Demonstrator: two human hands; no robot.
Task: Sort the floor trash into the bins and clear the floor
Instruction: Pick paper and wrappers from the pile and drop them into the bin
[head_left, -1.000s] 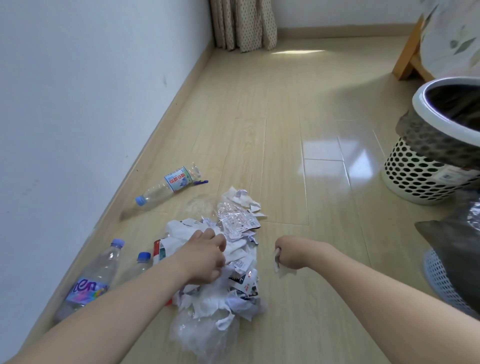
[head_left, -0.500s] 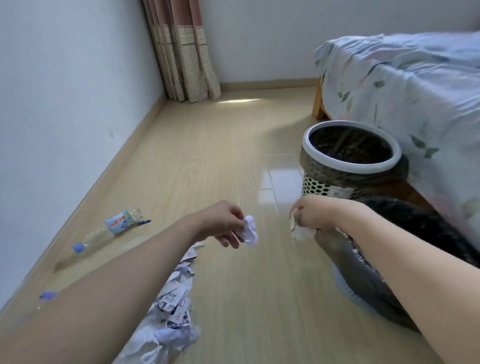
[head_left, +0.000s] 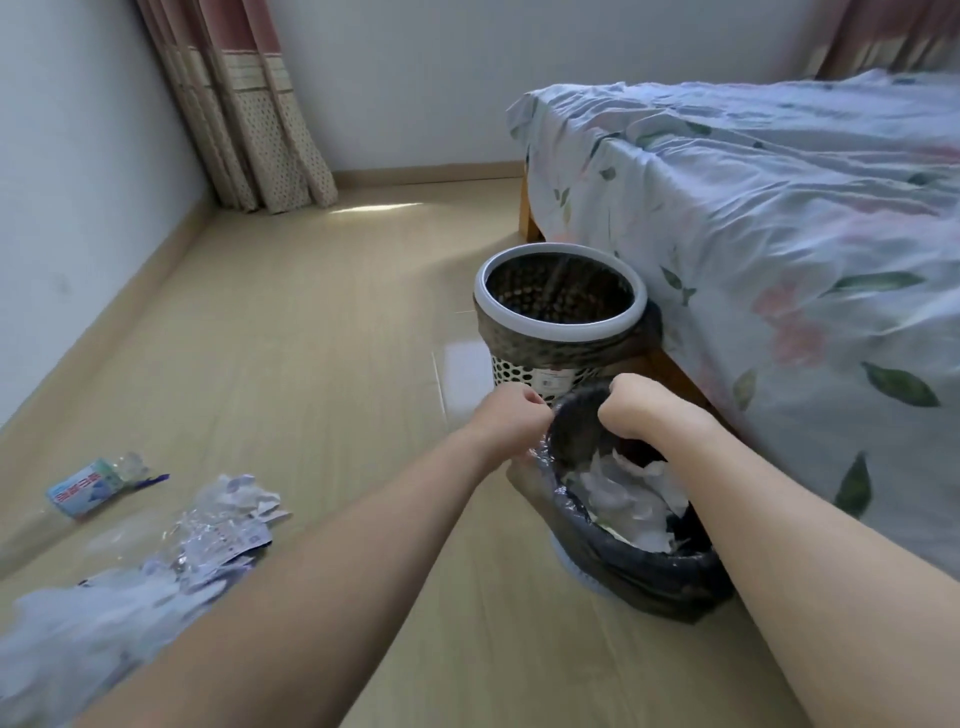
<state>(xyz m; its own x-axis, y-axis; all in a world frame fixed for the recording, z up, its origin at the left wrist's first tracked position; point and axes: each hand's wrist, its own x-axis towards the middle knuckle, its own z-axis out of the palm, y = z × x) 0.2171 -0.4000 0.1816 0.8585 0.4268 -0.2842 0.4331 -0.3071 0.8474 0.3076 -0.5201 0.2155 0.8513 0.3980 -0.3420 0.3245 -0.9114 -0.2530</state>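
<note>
Both fists hover over the near bin (head_left: 649, 566): left hand (head_left: 511, 413) and right hand (head_left: 641, 410) are curled closed, their contents hidden. Paper drop seems underway; next, the scrap pile (head_left: 208, 535) at eight o'clock needs gathering.

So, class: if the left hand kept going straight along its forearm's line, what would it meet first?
The left hand would probably meet the far bin; depth is uncertain. The near bin lies beside that line.
</note>
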